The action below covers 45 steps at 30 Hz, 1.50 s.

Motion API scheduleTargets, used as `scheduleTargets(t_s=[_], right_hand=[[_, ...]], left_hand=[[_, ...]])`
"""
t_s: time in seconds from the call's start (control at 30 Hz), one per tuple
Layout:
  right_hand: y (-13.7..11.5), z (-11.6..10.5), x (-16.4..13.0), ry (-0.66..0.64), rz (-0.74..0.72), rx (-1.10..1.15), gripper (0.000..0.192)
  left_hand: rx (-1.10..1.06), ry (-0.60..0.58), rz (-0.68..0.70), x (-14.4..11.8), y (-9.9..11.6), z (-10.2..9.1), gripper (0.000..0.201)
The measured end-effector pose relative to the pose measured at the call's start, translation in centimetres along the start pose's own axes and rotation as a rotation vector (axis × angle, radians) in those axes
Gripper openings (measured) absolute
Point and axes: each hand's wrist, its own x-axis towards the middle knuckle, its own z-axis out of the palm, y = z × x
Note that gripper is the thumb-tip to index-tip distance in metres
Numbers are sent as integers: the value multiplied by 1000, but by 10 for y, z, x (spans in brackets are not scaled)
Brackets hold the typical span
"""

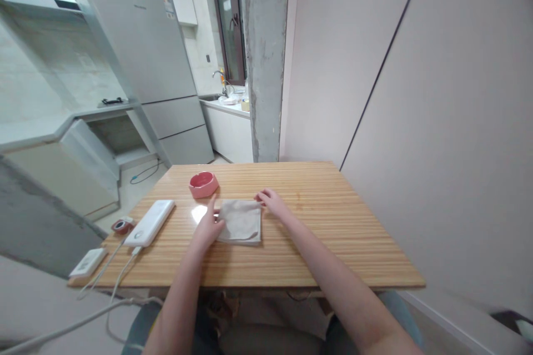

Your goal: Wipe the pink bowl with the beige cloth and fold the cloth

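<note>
A folded beige cloth (241, 222) lies flat on the wooden table (333, 233), near its middle. My left hand (209, 226) rests against the cloth's left edge, with the thumb on the fabric. My right hand (270, 201) touches the cloth's far right corner, fingers curled down on the table. Neither hand lifts the cloth. A pink bowl (204, 184) stands just beyond my left hand.
A white power bank (150, 222) with a cable lies at the table's left, beside a small red-rimmed round object (121, 226) and a white flat device (88, 262) at the left edge. A wall runs close along the right. A fridge (145, 66) and kitchen counters stand behind.
</note>
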Motion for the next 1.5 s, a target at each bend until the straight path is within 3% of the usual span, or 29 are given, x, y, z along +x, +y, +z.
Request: scheduleTargets(t_s=[0.07,0.13,0.23,0.33,0.43,0.5,0.63,0.7,0.77,0.83,0.93,1.0,1.07,1.17,1.27,1.5], right_hand=[[6,-21,8,112,-62,-117,13],[14,-41,14,211,-68,-205,14],[29,-58,18,338,-67,-269,13],[42,-61,17,378,-87,-310,12],[50,-58,16,354,-151,-396,13],[52,-57,16,336,-178,-440,14],[52,-54,15,321,-174,-518,16],[52,-52,14,302,-177,-543,16],[53,-49,13,300,-188,-531,16],[54,-47,13,325,-186,-481,18],[55,-47,14,372,-177,-355,30],[54,-47,15,372,-180,-270,38],[53,-46,15,335,-176,-211,43],[50,-44,14,267,-216,-206,40],[47,-43,12,192,-283,-278,31],[42,-42,10,141,-290,-348,22]], left_hand=[[212,95,-74,1,-19,-33,76],[442,263,-90,0,-34,-58,66],[670,447,-69,-5,-41,-63,48],[655,272,16,-7,-31,-39,45],[645,126,-98,-5,-20,-13,54],[675,170,-170,-3,-18,-7,54],[696,240,-187,3,-17,-14,43],[712,276,-146,7,-8,-14,36],[665,282,-12,12,10,-6,31],[485,189,149,19,36,11,28],[216,-27,189,32,76,47,24],[178,-114,240,44,95,73,20],[179,-125,293,55,105,99,19],[103,-92,318,67,101,133,24],[8,-86,335,69,85,152,23],[-64,-157,388,69,75,151,31]])
